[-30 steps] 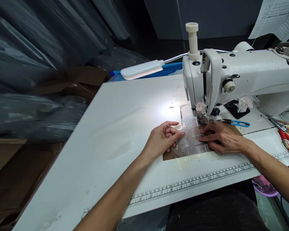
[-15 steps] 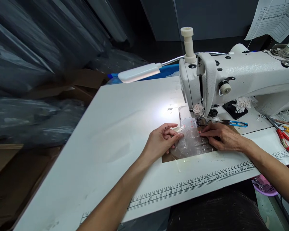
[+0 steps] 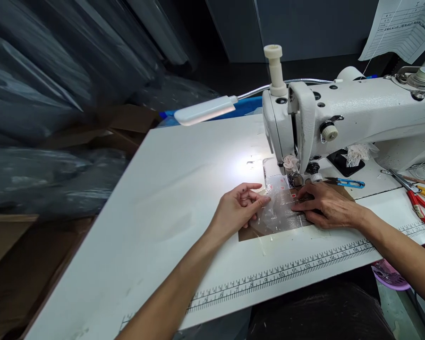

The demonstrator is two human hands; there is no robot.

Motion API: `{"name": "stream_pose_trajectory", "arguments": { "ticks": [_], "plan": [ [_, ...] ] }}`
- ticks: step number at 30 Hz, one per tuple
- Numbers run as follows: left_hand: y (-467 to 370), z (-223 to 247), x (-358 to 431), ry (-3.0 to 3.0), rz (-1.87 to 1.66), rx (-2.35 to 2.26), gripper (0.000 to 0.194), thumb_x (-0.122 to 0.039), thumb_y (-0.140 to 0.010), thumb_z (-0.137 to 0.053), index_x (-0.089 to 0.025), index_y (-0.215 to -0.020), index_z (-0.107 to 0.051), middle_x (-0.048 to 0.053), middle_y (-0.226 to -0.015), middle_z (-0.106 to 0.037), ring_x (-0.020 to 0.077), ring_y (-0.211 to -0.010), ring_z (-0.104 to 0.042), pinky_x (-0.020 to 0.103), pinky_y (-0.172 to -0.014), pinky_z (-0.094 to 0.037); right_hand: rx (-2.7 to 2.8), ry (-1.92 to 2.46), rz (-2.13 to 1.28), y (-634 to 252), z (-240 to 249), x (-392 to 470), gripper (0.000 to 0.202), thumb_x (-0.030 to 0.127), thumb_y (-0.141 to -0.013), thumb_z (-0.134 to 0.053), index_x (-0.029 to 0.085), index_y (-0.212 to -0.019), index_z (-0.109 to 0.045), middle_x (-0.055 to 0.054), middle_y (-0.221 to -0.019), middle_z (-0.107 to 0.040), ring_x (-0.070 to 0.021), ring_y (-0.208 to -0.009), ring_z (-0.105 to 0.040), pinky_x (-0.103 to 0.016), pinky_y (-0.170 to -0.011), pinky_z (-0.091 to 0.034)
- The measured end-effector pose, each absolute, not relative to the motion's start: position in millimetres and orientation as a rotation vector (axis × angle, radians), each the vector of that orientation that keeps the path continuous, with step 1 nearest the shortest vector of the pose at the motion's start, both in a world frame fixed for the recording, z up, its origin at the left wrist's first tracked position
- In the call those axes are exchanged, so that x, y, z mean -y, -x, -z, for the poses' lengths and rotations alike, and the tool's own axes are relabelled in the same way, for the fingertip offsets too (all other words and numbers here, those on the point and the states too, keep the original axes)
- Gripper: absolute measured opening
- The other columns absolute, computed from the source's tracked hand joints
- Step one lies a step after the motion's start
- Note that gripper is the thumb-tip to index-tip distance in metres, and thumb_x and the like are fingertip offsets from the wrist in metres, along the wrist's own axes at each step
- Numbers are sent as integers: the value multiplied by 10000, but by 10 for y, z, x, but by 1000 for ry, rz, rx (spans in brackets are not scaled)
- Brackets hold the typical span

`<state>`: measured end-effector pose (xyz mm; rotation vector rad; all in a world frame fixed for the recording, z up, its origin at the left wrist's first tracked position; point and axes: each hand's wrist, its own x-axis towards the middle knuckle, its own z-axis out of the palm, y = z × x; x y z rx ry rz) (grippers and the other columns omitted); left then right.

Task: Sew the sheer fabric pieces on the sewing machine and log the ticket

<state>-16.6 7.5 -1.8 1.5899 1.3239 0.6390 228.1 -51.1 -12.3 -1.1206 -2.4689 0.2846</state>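
A thin see-through piece of material (image 3: pixel 278 208) with small red marks lies under the presser foot of a white sewing machine (image 3: pixel 371 108). Beneath it a flat brown sheet (image 3: pixel 246 234) shows at the edges. My left hand (image 3: pixel 242 205) is at the material's left edge, fingers curled and thumb laid over the edge, in a pinch. On the right side, my right hand (image 3: pixel 326 203) rests palm down, fingers stretched out with the fingertips touching the material just in front of the presser foot (image 3: pixel 292 180).
Blue thread snips (image 3: pixel 349 183) lie behind my right hand. Red-handled scissors (image 3: pixel 416 198) are farther right. A lamp (image 3: pixel 205 109) hangs over the white table (image 3: pixel 156 198), which has a printed ruler along its front edge. Plastic-wrapped goods (image 3: pixel 49 174) stand at left.
My right hand has slid slightly toward me, its fingertips now lower on the material, uncovering a red mark. My left hand has stayed nearly in place.
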Motion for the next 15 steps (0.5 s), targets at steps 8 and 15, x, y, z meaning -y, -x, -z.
{"name": "stream_pose_trajectory", "arguments": {
  "ticks": [8, 15],
  "plan": [
    [3, 20, -174, -2699, -655, -878, 261, -382, -903, -524, -206, -916, -716, 109, -1036, -703, 235, -872, -637, 364, -730, -499, 2437, 1110, -332, -2276, 160, 517, 329, 133, -879, -532, 228, -1130, -722, -99, -1125, -602, -239, -1044, -554, -433, -934, -496],
    [-102, 85, -289, -2769, -405, -715, 305, -358, -918, -493, -179, -1076, -682, 156, -1230, -657, 287, -959, -628, 437, -831, -453, 2368, 1081, -289, -2253, 219, 517, 306, 115, -855, -540, 211, -1070, -735, -103, -1078, -613, -244, -1006, -561, -455, -901, -518]
  ]
}}
